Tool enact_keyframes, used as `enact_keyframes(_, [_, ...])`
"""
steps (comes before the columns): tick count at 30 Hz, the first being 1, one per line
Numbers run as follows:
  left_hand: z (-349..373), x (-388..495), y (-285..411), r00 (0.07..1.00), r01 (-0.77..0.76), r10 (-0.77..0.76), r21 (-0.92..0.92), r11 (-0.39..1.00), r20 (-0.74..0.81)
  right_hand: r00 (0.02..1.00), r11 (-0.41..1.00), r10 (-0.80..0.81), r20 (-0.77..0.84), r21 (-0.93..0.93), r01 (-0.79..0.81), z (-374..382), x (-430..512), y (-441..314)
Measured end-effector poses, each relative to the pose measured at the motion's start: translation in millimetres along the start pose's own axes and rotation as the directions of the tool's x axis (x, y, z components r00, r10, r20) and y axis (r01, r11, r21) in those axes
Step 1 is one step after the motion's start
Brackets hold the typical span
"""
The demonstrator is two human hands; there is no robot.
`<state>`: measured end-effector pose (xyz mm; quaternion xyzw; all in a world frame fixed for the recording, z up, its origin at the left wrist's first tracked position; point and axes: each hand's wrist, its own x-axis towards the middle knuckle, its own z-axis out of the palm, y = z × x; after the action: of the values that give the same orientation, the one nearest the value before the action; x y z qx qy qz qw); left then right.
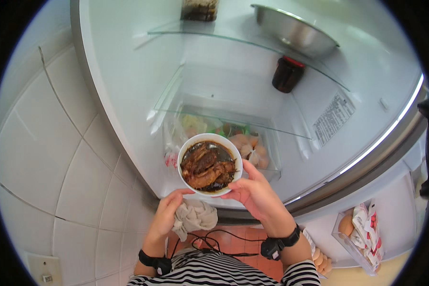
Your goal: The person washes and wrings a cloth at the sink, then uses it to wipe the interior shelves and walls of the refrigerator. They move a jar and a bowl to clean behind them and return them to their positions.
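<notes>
A white bowl (210, 164) of dark braised meat in brown sauce is held up in front of an open refrigerator. My right hand (255, 189) grips the bowl's lower right rim, thumb on the edge and fingers beneath. My left hand (171, 209) holds a crumpled beige cloth (196, 216) just below the bowl, and its fingertips reach the bowl's lower left edge; whether they support it I cannot tell. Behind the bowl, a clear drawer (275, 168) contains bagged eggs (248, 146) and bagged produce (195, 125).
A steel basin (295, 30) and a dark-filled container (199, 10) stand on the upper glass shelf (236, 40); a red-lidded dark jar (288, 74) is lower right. Another glass shelf (214, 117) spans above the drawer. Door bins (354, 246) hold eggs and packets. White tiled wall (82, 178) left; cables (214, 243) below.
</notes>
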<state>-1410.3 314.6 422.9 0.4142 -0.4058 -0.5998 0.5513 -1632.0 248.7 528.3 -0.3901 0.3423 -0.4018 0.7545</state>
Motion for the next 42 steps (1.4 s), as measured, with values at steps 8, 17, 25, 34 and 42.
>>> enact_keyframes(8, [12, 1, 8, 0.989, 0.051, -0.048, -0.017, 0.999, 0.142, 0.995, 0.996, -0.088, 0.056, 0.037, 0.086, 22, -31, -48])
enact_keyframes(17, [18, 3, 14, 0.981, 0.088, -0.084, -0.017, 0.996, 0.173, 0.979, 0.984, -0.175, 0.104, 0.048, 0.171, 45, -45, -111])
enact_keyframes(25, [38, 10, 32, 0.97, 0.043, -0.028, -0.061, 0.997, 0.241, 0.968, 0.989, -0.143, 0.204, 0.052, 0.135, 74, -48, -160])
enact_keyframes(34, [48, 5, 39, 0.963, 0.012, 0.003, -0.054, 0.998, 0.268, 0.972, 0.979, -0.2, 0.12, 0.063, 0.193, 120, -12, -228])
enact_keyframes(42, [24, -9, 27, 0.982, 0.038, -0.014, -0.124, 0.992, 0.19, 0.973, 0.978, -0.172, -0.156, 0.09, 0.188, 148, 71, -262])
